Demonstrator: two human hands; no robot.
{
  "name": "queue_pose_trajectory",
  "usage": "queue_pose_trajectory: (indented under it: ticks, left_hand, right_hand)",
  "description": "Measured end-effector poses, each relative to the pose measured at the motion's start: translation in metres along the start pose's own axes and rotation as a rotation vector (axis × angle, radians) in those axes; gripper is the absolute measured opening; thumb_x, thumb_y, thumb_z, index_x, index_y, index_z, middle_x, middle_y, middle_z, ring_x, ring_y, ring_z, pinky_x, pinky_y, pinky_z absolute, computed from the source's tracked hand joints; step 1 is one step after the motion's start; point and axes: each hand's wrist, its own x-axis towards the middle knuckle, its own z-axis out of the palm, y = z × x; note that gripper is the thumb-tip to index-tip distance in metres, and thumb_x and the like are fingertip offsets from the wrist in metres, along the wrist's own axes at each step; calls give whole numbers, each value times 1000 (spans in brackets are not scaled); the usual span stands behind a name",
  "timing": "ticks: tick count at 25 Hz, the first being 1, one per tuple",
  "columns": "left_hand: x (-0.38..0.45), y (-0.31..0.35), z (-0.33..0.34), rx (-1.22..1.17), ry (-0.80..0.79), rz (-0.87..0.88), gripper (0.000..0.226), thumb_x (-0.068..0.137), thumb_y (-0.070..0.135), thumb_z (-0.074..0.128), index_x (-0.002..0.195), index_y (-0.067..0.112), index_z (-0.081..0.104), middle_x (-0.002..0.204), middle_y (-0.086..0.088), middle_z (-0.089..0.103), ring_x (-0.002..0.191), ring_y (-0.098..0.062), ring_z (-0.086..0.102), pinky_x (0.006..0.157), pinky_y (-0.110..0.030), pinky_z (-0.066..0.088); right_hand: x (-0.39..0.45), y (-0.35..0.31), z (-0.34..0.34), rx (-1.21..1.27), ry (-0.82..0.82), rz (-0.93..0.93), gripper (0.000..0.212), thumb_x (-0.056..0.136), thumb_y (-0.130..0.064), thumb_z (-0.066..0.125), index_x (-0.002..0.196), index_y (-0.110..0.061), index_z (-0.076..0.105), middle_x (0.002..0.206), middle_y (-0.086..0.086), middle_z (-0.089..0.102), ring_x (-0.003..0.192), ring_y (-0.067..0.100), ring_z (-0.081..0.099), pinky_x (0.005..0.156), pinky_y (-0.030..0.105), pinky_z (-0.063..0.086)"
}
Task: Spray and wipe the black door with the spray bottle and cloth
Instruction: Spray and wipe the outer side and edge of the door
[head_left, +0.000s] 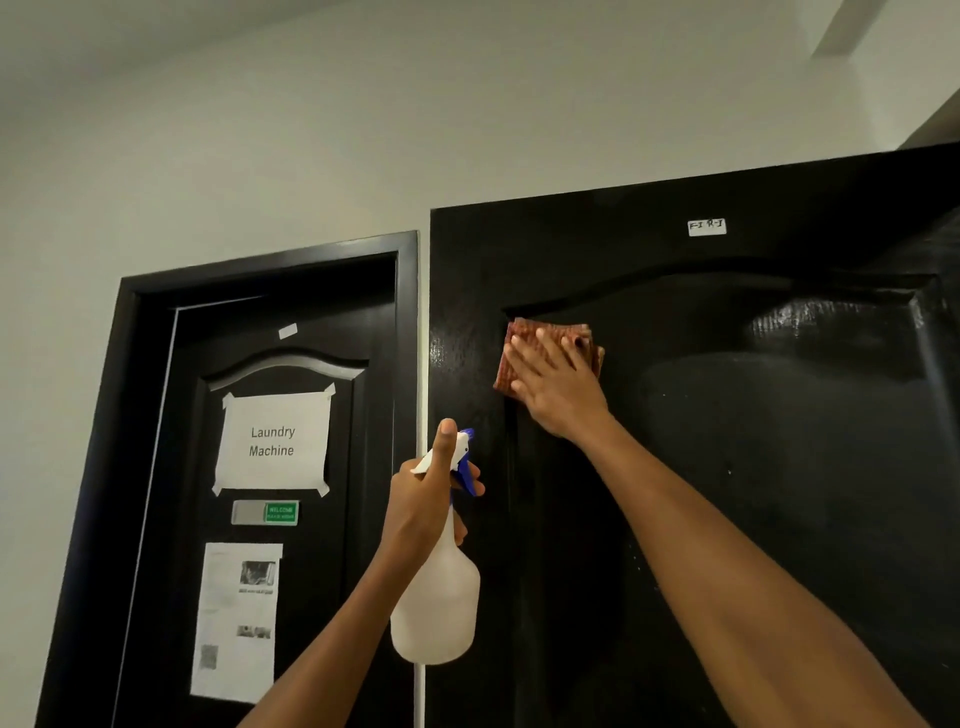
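Note:
The black door (753, 441) fills the right half of the head view, glossy, with a raised arched panel and a small white label near its top. My right hand (556, 384) lies flat on a folded reddish-brown cloth (519, 338), pressing it against the panel's upper left corner. My left hand (426, 504) holds a white spray bottle (439, 603) by its neck, thumb up along the white and blue spray head, nozzle pointing at the door's left edge below the cloth.
A second black door (322, 571) in a black frame stands to the left, carrying a taped "Laundry Machine" sign (272, 441), a green-and-silver slider sign and a printed sheet (236, 618). White wall (260, 156) and ceiling lie above both doors.

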Motion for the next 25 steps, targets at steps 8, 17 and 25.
queue_pose_trajectory:
  ticks: [8,17,25]
  left_hand:
    - [5,-5,13,4,-13,-26,74,82,70,33,87,7,70,79,-8,75,57,-20,63,63,-32,53]
    - [-6,4,78,-55,-110,-19,76,82,70,32,85,5,72,80,-9,75,58,-16,64,82,-46,52]
    - [-2,6,100,-27,-89,5,78,87,67,28,80,3,71,80,-8,75,57,-22,64,73,-45,54]
  right_hand:
    - [-85,-22,62,23,59,-147,61,108,-45,24,164,-25,9,172,1,5,158,29,-7,126,54,-5]
    - [-115,113,44,29,93,68,63,106,-56,16,162,-38,-6,170,-10,-13,157,21,-14,127,52,-3]
    - [-113,181,20,400,363,1041,66,107,-51,15,164,-24,-4,172,5,-7,157,38,-11,124,59,-8]
